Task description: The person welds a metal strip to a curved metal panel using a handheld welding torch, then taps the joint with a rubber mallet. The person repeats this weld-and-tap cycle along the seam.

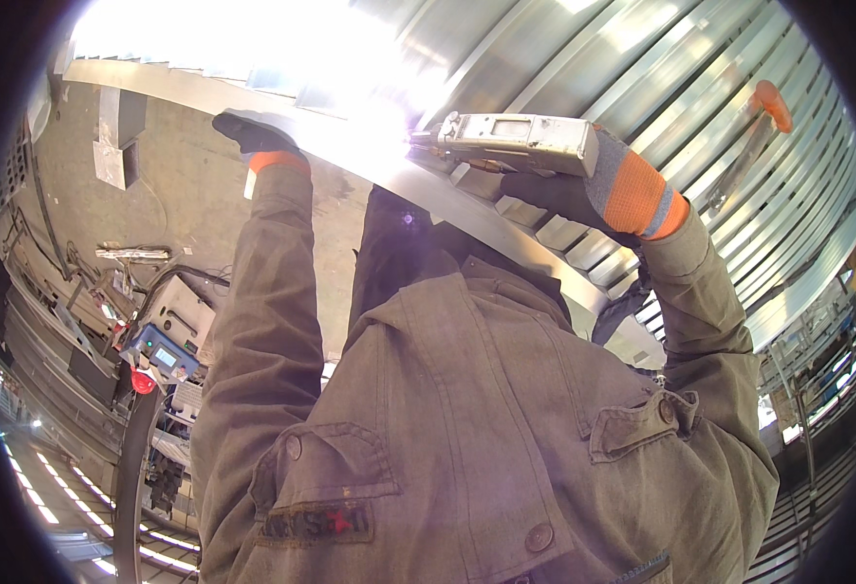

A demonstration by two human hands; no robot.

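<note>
Sparks of white glare burst at twelve o'clock where a person in an olive work jacket (pixel 467 419) holds a grey box-shaped welding gun (pixel 516 141) against a curved steel band (pixel 506 219) that runs from ten o'clock down to three o'clock. Right hand (pixel 584 180), in a grey glove with an orange cuff, is wrapped around the gun from below, fingers closed on its grip, nozzle pointing left into the glare. Left hand (pixel 253 131), in a dark glove with an orange cuff, sits at eleven o'clock on the top edge of the band; whether its fingers are spread or curled over the edge cannot be told, as the glare washes them out.

Judged from this, the weld goes best with the nozzle kept close on the seam and moved at an even pace, the left hand bracing the band well clear of the arc, and the elbows held steady.

Behind the band, a ribbed metal wall (pixel 701 117) fills one to three o'clock, with an orange-handled tool (pixel 769 102) lying against it at two o'clock.

Labels are few: a dark rectangular patch with red lettering (pixel 316 526) sits on the jacket's chest pocket at seven o'clock. At nine o'clock, a grey machine with a blue panel and small screen (pixel 165 355) stands beside a red knob (pixel 143 382). A pale rectangular plate (pixel 109 161) hangs on the concrete at ten o'clock.
</note>
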